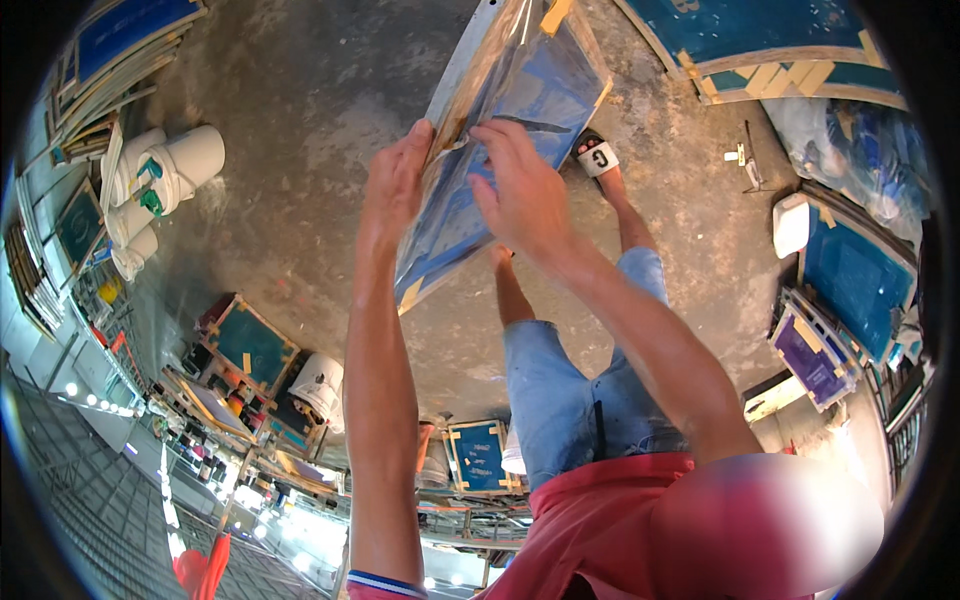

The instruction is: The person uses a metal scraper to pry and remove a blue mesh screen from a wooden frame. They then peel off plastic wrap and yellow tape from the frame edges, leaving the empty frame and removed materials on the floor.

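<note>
A screen-printing frame [545,100] with wooden edges and blue mesh stands tilted in front of me. Clear plastic film lies over its face, wrinkled along the left side. My left hand [398,175] grips the frame's left edge, thumb towards the face and the other fingers mostly hidden. Over the mesh, my right hand [522,180] reaches to the wrinkled film beside that edge. Its thumb stands apart from the bent fingers, and the fingertips touch the film. A dark streak shows on the mesh just beyond the right hand.
Concrete floor [300,200] surrounds my feet. White buckets [190,160] stand at the left near stacked frames. More blue frames [855,270] lean at the right, below crumpled clear plastic [850,150]. A metal tool [750,160] lies on the floor at the right.
</note>
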`<state>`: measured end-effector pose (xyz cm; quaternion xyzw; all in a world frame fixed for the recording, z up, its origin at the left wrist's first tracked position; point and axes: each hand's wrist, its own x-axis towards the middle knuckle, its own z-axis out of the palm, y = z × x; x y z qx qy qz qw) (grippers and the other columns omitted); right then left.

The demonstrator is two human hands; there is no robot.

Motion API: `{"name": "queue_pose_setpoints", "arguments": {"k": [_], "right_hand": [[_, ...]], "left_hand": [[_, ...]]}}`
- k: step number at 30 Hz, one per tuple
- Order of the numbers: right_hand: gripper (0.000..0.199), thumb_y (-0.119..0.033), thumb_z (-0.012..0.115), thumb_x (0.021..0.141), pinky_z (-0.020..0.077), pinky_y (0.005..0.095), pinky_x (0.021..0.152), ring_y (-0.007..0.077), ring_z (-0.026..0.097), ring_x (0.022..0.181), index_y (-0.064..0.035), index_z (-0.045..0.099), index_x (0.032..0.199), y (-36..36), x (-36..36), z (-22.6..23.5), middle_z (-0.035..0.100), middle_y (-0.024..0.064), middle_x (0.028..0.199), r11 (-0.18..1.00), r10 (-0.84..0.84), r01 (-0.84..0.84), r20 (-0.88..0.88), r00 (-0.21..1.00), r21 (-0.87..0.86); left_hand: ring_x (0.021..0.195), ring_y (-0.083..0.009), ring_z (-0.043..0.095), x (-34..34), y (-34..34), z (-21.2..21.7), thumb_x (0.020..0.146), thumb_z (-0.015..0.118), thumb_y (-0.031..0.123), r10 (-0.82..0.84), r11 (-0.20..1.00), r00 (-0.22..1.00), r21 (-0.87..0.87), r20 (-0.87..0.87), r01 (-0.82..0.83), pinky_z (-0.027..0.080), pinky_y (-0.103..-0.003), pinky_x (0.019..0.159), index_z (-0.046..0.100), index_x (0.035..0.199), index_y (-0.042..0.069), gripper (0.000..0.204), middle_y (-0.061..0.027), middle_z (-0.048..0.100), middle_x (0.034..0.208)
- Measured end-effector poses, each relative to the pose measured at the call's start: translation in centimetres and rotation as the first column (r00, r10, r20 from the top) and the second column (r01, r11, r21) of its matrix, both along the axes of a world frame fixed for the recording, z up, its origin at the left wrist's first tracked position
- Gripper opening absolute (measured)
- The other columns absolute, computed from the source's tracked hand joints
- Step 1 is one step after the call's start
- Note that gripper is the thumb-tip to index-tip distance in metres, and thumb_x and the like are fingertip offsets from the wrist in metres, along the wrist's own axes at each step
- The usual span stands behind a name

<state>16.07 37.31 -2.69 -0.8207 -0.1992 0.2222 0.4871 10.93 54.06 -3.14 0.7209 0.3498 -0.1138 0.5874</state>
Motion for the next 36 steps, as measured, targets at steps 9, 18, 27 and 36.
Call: {"name": "queue_pose_setpoints", "arguments": {"k": [9, 18, 27, 36], "right_hand": [[0.045, -0.024, 0.071, 0.076, 0.0543, 0.0445, 0.071, 0.0356, 0.068, 0.077, 0.0071, 0.057, 0.106, 3.0, 4.2, -1.5, 0.065, 0.0217, 0.084, 0.828, 0.355, -0.447, -0.301, 0.885, -0.339], [0.043, -0.036, 0.073, 0.080, 0.0545, 0.0307, 0.058, 0.0218, 0.071, 0.074, 0.0043, 0.067, 0.092, 0.5, 6.0, -2.2, 0.070, 0.0127, 0.086, 0.782, 0.470, -0.608, -0.770, 0.431, 0.137], [0.039, -0.035, 0.061, 0.094, 0.0518, 0.0289, 0.052, 0.0153, 0.066, 0.067, -0.0016, 0.063, 0.112, -5.8, 6.1, -0.4, 0.066, 0.0071, 0.091, 0.847, 0.493, -0.499, -0.620, 0.610, 0.184], [0.034, -0.034, 0.059, 0.094, 0.0531, 0.0401, 0.059, 0.0312, 0.067, 0.070, -0.0020, 0.068, 0.098, -7.1, -1.6, -2.4, 0.068, 0.0157, 0.081, 0.907, 0.420, -0.347, -0.452, 0.787, 0.240]], "left_hand": [[0.065, -0.0133, 0.043, -0.4, 0.2, 0.0, 0.096, 0.050, 0.054, -0.067, 0.959, 0.992, 0.267, -0.107, 0.093, 0.037, -0.033, 0.058, 0.066, 0.088, -0.001, 0.058, -0.0049, 0.048, 0.063], [0.067, -0.0159, 0.057, 2.4, -3.2, 3.2, 0.087, 0.061, 0.046, -0.238, 0.905, 0.915, 0.267, -0.325, 0.330, 0.046, -0.035, 0.060, 0.067, 0.090, -0.001, 0.047, -0.0108, 0.056, 0.064], [0.074, -0.0179, 0.058, 5.8, -8.4, 3.5, 0.085, 0.066, 0.035, -0.093, 0.994, 0.993, -0.056, -0.066, 0.090, 0.047, -0.033, 0.065, 0.062, 0.107, -0.007, 0.047, -0.0109, 0.064, 0.085], [0.070, -0.0196, 0.061, 0.4, -10.6, 2.2, 0.084, 0.068, 0.029, 0.202, 0.972, 0.978, 0.111, 0.048, -0.206, 0.046, -0.035, 0.063, 0.065, 0.100, -0.009, 0.042, -0.0121, 0.066, 0.082]]}}
